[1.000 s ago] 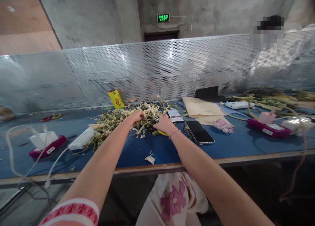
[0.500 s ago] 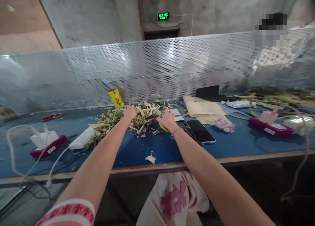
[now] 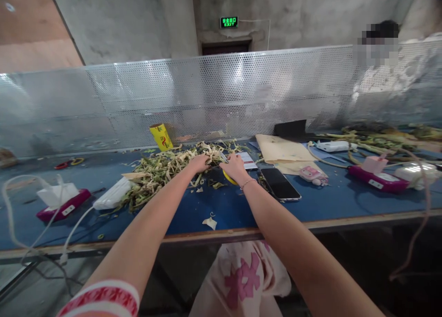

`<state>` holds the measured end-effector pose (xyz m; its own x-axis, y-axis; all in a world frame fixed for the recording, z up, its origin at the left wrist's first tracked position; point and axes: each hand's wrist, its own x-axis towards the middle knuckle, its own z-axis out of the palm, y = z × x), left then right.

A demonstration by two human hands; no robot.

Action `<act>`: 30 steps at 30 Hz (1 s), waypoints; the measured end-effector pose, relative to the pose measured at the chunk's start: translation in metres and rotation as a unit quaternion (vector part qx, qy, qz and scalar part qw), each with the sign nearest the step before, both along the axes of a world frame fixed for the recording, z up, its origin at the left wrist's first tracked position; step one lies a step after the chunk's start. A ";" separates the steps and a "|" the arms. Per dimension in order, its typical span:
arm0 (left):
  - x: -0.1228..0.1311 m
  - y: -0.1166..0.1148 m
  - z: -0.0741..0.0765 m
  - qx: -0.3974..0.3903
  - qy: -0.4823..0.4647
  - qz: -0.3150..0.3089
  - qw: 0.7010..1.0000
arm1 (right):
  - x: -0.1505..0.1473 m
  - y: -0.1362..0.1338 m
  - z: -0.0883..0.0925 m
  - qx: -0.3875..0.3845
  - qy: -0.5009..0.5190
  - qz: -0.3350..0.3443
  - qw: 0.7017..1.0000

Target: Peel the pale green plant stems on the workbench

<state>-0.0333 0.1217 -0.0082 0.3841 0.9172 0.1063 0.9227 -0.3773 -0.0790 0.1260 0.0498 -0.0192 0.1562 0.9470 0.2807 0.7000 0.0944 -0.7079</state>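
Note:
A heap of dried, shredded leaves (image 3: 152, 174), green and straw-coloured, lies in the middle of the blue tabletop. My left hand (image 3: 200, 163) is at the right end of this heap, fingers curled together; what they pinch is hidden. Just right of it, my right hand (image 3: 235, 168) is closed around scissors with a yellow handle (image 3: 228, 177). Their metal blades (image 3: 223, 157) point up and left, close to my left fingertips. Behind the right hand lies a white printed card or screen (image 3: 247, 160).
A black phone (image 3: 279, 184), a pink case (image 3: 312, 174) and brown paper (image 3: 285, 149) lie to the right. Corded purple power strips (image 3: 64, 205) and a white power strip (image 3: 113, 195) sit leftward. A yellow box (image 3: 160, 137) leans by the perforated metal screen (image 3: 214, 91); a person stands beyond.
My left hand has moved right and slightly down, from the top of the leaf heap to its right end near the scissors. My right hand stays almost in place.

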 end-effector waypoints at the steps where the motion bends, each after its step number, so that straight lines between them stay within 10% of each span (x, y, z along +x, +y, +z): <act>1: -0.002 0.000 -0.001 0.006 -0.004 0.000 1.000 | 0.000 0.000 0.000 -0.001 -0.002 0.004 1.000; 20: -0.008 -0.008 -0.003 0.116 -0.075 -0.021 0.990 | -0.004 0.003 -0.012 0.002 -0.119 0.124 0.985; 30: 0.000 -0.008 -0.007 0.040 0.023 0.039 0.998 | -0.005 0.003 -0.012 0.017 -0.155 0.130 0.979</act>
